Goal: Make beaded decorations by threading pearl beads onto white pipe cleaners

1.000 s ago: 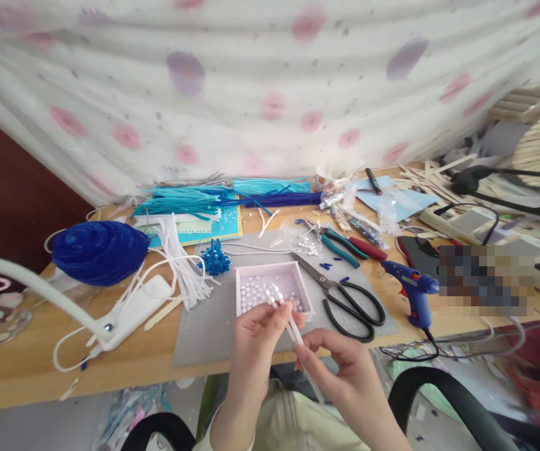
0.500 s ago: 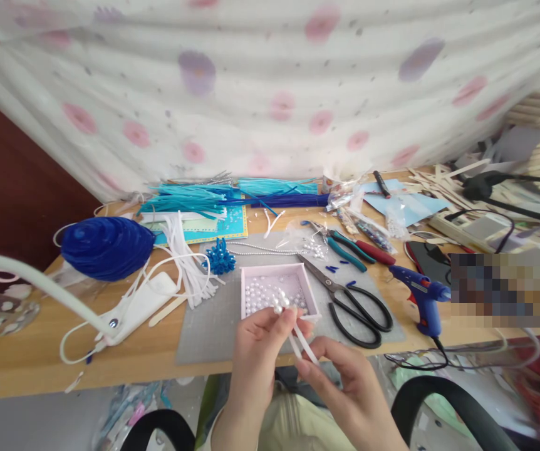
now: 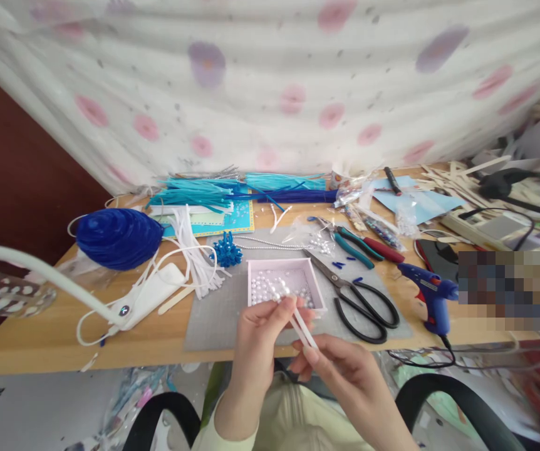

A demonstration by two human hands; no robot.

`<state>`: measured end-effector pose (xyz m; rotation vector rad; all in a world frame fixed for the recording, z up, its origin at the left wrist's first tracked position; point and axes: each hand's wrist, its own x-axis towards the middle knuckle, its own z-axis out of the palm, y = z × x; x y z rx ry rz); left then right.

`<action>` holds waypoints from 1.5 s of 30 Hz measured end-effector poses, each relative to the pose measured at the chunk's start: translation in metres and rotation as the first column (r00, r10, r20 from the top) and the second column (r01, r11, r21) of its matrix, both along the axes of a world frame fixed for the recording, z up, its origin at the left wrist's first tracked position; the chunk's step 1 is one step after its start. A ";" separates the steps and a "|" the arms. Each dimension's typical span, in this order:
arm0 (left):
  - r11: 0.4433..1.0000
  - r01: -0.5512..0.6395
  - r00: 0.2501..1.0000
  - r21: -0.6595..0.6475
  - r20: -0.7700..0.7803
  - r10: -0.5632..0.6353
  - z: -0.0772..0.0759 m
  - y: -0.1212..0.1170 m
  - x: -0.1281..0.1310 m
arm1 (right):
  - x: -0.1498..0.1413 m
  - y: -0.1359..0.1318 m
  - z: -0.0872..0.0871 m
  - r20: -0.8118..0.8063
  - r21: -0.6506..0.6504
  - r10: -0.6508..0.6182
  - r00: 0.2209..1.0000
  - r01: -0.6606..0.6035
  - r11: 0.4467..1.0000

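Observation:
Thumb and fingers of my left hand [image 3: 263, 341] pinch a white pipe cleaner [image 3: 303, 327] near its upper end, where white pearl beads show just above the fingertips. Its two strands run down side by side to my right hand [image 3: 345, 373], which is closed around their lower part. How the beads are fixed is hidden by my left fingers. Just beyond my hands a pale pink open box [image 3: 317, 285] holds many loose pearl beads [image 3: 263, 285]. It rests on a grey cutting mat [image 3: 218, 319].
Black-handled scissors [image 3: 359, 304] lie right of the box, with pliers [image 3: 357, 247] behind and a blue glue gun [image 3: 432, 294] farther right. White pipe cleaners [image 3: 192, 250], a blue beaded piece [image 3: 227, 249] and a white lamp base [image 3: 150, 297] are on the left.
My right fingers have closed in on the strands, which were spread apart and now lie together. My left hand keeps its pinch. The whole view has shifted slightly.

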<state>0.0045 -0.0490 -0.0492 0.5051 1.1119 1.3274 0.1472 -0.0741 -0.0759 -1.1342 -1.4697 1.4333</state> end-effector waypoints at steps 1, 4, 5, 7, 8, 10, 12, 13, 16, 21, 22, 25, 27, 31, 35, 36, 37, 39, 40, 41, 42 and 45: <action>1.000 0.001 1.000 0.005 -0.007 -0.001 -0.001 0.002 -0.001 | 0.000 0.000 0.000 -0.037 -0.045 0.016 0.999 -0.017 0.999; 0.999 -0.016 0.998 0.036 -0.060 0.018 -0.003 0.007 -0.004 | 0.001 0.001 -0.004 -0.133 -0.164 0.021 0.991 -0.043 0.986; 0.999 -0.025 0.997 0.044 -0.075 0.028 -0.004 0.008 -0.005 | 0.001 0.002 -0.006 -0.154 -0.194 0.009 0.988 -0.039 0.980; 0.998 -0.034 0.994 0.050 -0.099 0.039 -0.005 0.011 -0.005 | 0.001 0.001 -0.012 -0.167 -0.227 -0.032 0.985 -0.006 0.974; 0.998 -0.039 0.993 0.052 -0.109 0.044 -0.005 0.012 -0.004 | 0.001 0.001 -0.015 -0.157 -0.230 -0.063 0.986 0.025 0.973; 0.997 -0.048 0.992 0.056 -0.111 0.054 -0.005 0.014 -0.004 | 0.000 0.000 -0.019 -0.126 -0.225 -0.131 0.983 0.100 0.969; 0.997 -0.052 0.996 0.064 -0.075 0.057 -0.004 0.016 -0.005 | -0.001 -0.002 -0.021 -0.121 -0.231 -0.163 0.979 0.132 0.964; 0.997 -0.046 0.998 0.066 -0.045 0.049 -0.004 0.017 -0.006 | -0.001 -0.003 -0.021 -0.135 -0.237 -0.158 0.978 0.123 0.964; 0.997 -0.031 0.999 0.065 0.018 0.030 -0.003 0.021 -0.008 | 0.001 -0.004 -0.021 -0.204 -0.248 -0.125 0.971 0.072 0.966; 0.993 -0.083 0.996 0.078 -0.029 0.086 -0.011 0.023 -0.007 | 0.002 -0.004 -0.024 -0.236 -0.302 -0.147 0.961 0.071 0.951; 0.992 -0.099 0.993 0.083 -0.051 0.104 -0.013 0.023 -0.007 | 0.001 -0.004 -0.025 -0.209 -0.291 -0.162 0.964 0.097 0.952; 0.985 -0.145 0.985 0.088 -0.080 0.153 -0.017 0.022 -0.006 | 0.000 -0.006 -0.030 -0.125 -0.249 -0.243 0.962 0.207 0.946; 0.986 -0.148 0.987 0.079 -0.055 0.153 -0.017 0.022 -0.005 | -0.001 -0.007 -0.033 -0.101 -0.260 -0.282 0.954 0.248 0.933; 0.989 -0.131 0.991 0.071 0.009 0.130 -0.015 0.025 -0.005 | 0.000 -0.009 -0.033 -0.093 -0.271 -0.232 0.968 0.200 0.941; 0.992 -0.105 0.994 0.063 0.031 0.104 -0.014 0.029 -0.004 | -0.001 -0.008 -0.027 -0.174 -0.211 -0.121 0.977 0.083 0.974; 0.994 -0.089 0.996 0.062 0.032 0.087 -0.014 0.029 -0.004 | -0.002 -0.008 -0.026 -0.186 -0.218 -0.107 0.977 0.065 0.974; 0.996 -0.071 0.997 0.061 0.030 0.070 -0.014 0.029 -0.004 | -0.004 -0.007 -0.024 -0.191 -0.233 -0.105 0.976 0.059 0.971; 0.997 -0.034 0.999 0.065 0.026 0.032 -0.014 0.027 -0.003 | -0.006 -0.008 -0.022 -0.168 -0.274 -0.130 0.977 0.080 0.958; 0.997 -0.016 1.000 0.070 0.022 0.014 -0.013 0.025 -0.004 | -0.006 -0.008 -0.020 -0.144 -0.288 -0.150 0.978 0.104 0.952; 0.997 0.002 1.000 0.076 0.016 -0.003 -0.013 0.024 -0.004 | -0.006 -0.008 -0.019 -0.116 -0.294 -0.174 0.978 0.134 0.946; 0.996 0.018 1.000 0.083 0.010 -0.018 -0.012 0.023 -0.004 | -0.005 -0.008 -0.017 -0.088 -0.291 -0.197 0.976 0.164 0.942; 0.993 0.062 0.998 0.099 0.014 -0.064 -0.011 0.022 -0.007 | -0.001 -0.008 -0.012 -0.042 -0.239 -0.224 0.974 0.208 0.948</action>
